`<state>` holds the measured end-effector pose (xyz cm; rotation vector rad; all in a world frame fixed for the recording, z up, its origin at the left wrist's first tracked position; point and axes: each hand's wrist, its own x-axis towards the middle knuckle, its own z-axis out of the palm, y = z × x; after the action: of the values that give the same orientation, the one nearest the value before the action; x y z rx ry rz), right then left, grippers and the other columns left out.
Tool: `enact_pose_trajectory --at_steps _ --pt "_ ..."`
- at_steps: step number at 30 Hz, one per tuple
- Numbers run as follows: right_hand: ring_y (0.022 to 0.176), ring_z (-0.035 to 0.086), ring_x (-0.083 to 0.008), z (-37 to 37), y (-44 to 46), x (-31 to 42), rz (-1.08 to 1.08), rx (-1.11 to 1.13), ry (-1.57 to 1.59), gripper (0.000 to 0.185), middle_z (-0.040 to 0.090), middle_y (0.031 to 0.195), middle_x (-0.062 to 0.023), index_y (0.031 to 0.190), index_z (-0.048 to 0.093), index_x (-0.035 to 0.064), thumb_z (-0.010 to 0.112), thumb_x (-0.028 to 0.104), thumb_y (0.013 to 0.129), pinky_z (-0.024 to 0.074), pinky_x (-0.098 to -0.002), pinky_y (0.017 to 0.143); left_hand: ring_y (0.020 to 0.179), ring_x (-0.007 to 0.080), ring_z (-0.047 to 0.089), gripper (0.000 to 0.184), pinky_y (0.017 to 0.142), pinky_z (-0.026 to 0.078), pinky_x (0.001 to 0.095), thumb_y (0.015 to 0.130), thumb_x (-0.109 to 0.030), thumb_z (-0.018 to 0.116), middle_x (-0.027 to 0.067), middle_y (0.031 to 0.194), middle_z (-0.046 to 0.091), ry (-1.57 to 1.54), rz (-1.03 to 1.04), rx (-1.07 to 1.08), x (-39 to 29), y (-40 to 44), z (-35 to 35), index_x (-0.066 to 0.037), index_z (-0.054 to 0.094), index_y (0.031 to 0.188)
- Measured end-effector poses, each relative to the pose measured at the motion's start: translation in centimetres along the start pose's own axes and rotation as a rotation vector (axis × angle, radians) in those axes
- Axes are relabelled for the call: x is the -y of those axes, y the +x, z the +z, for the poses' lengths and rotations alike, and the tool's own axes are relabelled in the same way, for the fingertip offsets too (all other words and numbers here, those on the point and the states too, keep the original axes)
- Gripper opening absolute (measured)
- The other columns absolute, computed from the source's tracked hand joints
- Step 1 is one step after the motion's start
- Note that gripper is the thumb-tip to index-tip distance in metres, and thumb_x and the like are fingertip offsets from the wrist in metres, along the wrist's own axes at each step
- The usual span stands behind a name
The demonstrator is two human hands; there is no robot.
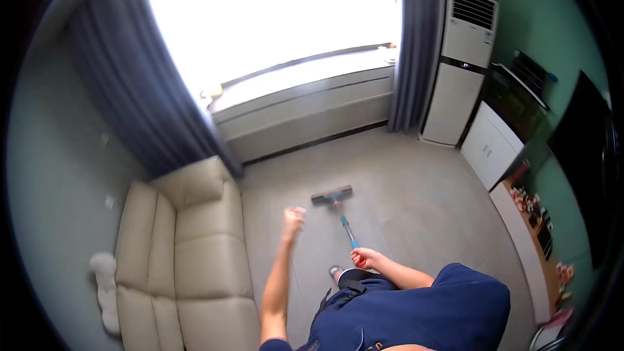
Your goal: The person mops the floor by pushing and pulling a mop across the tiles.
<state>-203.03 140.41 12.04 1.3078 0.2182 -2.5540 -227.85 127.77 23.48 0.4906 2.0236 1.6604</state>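
My right hand (365, 258) is wrapped round the blue and teal pole of a floor mop (348, 229). A bit of red shows at the grip, by my fingers. The wide dark mop head (331, 195) lies on the grey tile floor (416, 201), ahead of me. Off to the left of the pole, my left hand (294, 218) is raised with its fingers curled into a fist. It is apart from the mop, slightly blurred, and nothing shows in it. One of my shoes (335, 272) peeks out below the right hand.
A beige leather sofa (208, 247) runs along the left. Ahead stand a window ledge (305, 91), dark curtains (146, 84) and a tall white air conditioner (458, 71). On the right are a white cabinet (491, 146) and a low TV bench (520, 234) bearing small items.
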Motion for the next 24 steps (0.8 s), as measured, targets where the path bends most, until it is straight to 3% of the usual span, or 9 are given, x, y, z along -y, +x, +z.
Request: enact_pose_trajectory --at_steps 1,2,4,6,7,11,15,18,24 --pt "0.037 0.029 -0.002 -0.6 -0.1 -0.5 -0.009 -0.003 0.013 0.022 0.036 0.051 0.0047 0.064 0.037 0.0104 0.043 0.009 0.085 0.0275 -0.0138 0.031 0.054 0.0143 0.052 0.052 0.038 0.044 0.0255 0.075 -0.048 0.06 0.0048 0.067 0.049 0.024 -0.177 0.163 6.2 -2.4 3.5 -0.003 0.046 0.098" --pt "0.037 0.029 -0.002 -1.0 -0.5 -1.2 0.007 -0.005 -0.009 0.022 0.036 0.051 0.0047 0.064 0.037 0.0104 0.043 0.009 0.085 0.0275 -0.0138 0.031 0.081 0.0253 0.059 0.075 0.054 0.051 0.0348 0.068 -0.056 0.062 0.0169 0.098 0.054 -0.016 -0.551 0.527 10.2 -4.4 5.5 0.001 0.039 0.111" --pt "0.035 0.031 -0.0029 -1.4 -1.0 -1.9 -0.028 -0.03 -0.02 0.024 0.036 0.049 0.0039 0.062 0.037 0.0105 0.042 0.012 0.086 0.0292 -0.013 0.03 0.085 0.0227 0.059 0.059 0.073 0.049 0.0429 0.07 -0.053 0.062 0.0125 0.09 0.058 -0.389 -0.84 0.405 13.2 -11.1 11.9 -0.002 0.048 0.098" --pt "0.034 0.034 -0.003 -2.7 -0.8 -3.7 -0.172 -0.054 -0.126 0.022 0.039 0.05 0.0033 0.067 0.042 0.0092 0.039 0.016 0.089 0.0311 -0.0131 0.029 0.049 0.0122 0.052 0.034 0.05 0.048 0.0258 0.079 -0.042 0.056 0.0018 0.058 0.053 -0.889 -0.848 0.779 17.6 -13.6 15.9 -0.009 0.05 0.073" --pt "0.034 0.034 -0.003 -3.3 -1.4 -5.6 -0.304 -0.124 -0.162 0.022 0.039 0.05 0.0034 0.068 0.043 0.0092 0.039 0.016 0.089 0.0312 -0.013 0.028 0.036 0.0097 0.044 0.031 0.036 0.039 0.0199 0.082 -0.035 0.052 -0.0009 0.048 0.046 -0.799 -0.859 0.528 14.1 -16.6 17.1 -0.01 0.046 0.064" --pt "0.033 0.039 -0.0059 -9.7 1.0 -10.4 -0.228 -0.023 -0.177 0.026 0.043 0.049 0.0018 0.065 0.046 0.0091 0.042 0.018 0.088 0.0319 -0.0157 0.029 0.035 0.0126 0.045 0.026 0.027 0.034 0.0194 0.079 -0.029 0.05 0.0031 0.054 0.051 -0.67 -0.897 0.342 19.6 -20.5 18.4 -0.006 0.049 0.068" --pt "0.033 0.044 -0.0107 -18.3 -0.4 -18.2 -0.27 -0.056 -0.232 0.028 0.043 0.045 0.0004 0.062 0.045 0.0092 0.046 0.02 0.087 0.0344 -0.0209 0.029 0.068 0.0215 0.06 0.027 0.067 0.052 0.0305 0.079 -0.029 0.049 0.0095 0.074 0.06 -0.843 -1.028 0.6 21.2 -30.2 17.9 -0.002 0.054 0.078" --pt "0.035 0.036 -0.0055 -15.3 -10.4 -25.3 -0.065 -0.079 -0.123 0.03 0.038 0.048 0.0035 0.059 0.036 0.012 0.045 0.015 0.087 0.0298 -0.0174 0.03 0.032 0.0103 0.042 0.029 0.029 0.038 0.0201 0.079 -0.031 0.051 0.0009 0.051 0.05 -0.755 -1.135 0.549 16.2 -39.7 15.3 -0.003 0.053 0.074" --pt "0.042 0.034 -0.008 -17.9 -19.2 -34.8 0.272 -0.021 0.263 0.028 0.034 0.051 0.0035 0.06 0.035 0.0094 0.045 0.012 0.086 0.031 -0.0189 0.04 0.027 0.0047 0.027 0.038 0.023 0.022 0.0161 0.084 -0.027 0.052 -0.007 0.04 0.03 -0.915 -1.351 0.585 15.0 -52.6 13.9 -0.015 0.031 0.054"
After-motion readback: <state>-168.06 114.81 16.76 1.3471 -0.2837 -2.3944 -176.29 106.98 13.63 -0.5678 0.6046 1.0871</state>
